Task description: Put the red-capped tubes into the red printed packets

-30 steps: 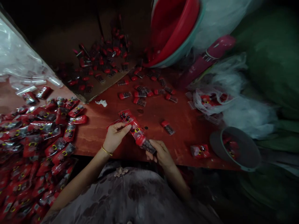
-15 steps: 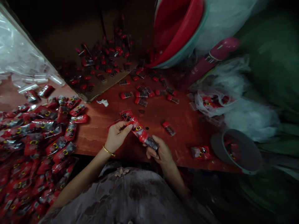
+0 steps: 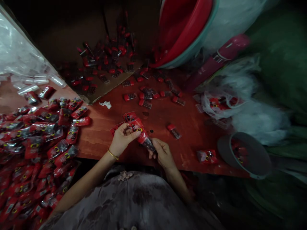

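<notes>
My left hand (image 3: 122,140), with a gold bangle at the wrist, pinches a red printed plastic packet (image 3: 137,124) between thumb and fingers. At the packet's lower right end is a small clear container (image 3: 149,144) with dark contents. My right hand (image 3: 163,154) grips that container's lower end, fingers partly hidden beneath it. How far the container sits inside the packet is hard to make out. More flat red packets (image 3: 129,116) lie on the table just beyond my left hand. A single red-capped container (image 3: 174,131) lies to the right of my hands.
Filled red packets (image 3: 45,124) are heaped at the left. An open cardboard box (image 3: 107,86) spills red-capped containers onto the red-brown table (image 3: 100,134). Red and teal basins (image 3: 203,28), a maroon flask (image 3: 216,60), plastic bags (image 3: 259,124) and a grey tub (image 3: 223,150) stand to the right.
The red-capped container has moved up and left into the packet, and less of it shows. My right hand has shifted slightly left, toward my left hand.
</notes>
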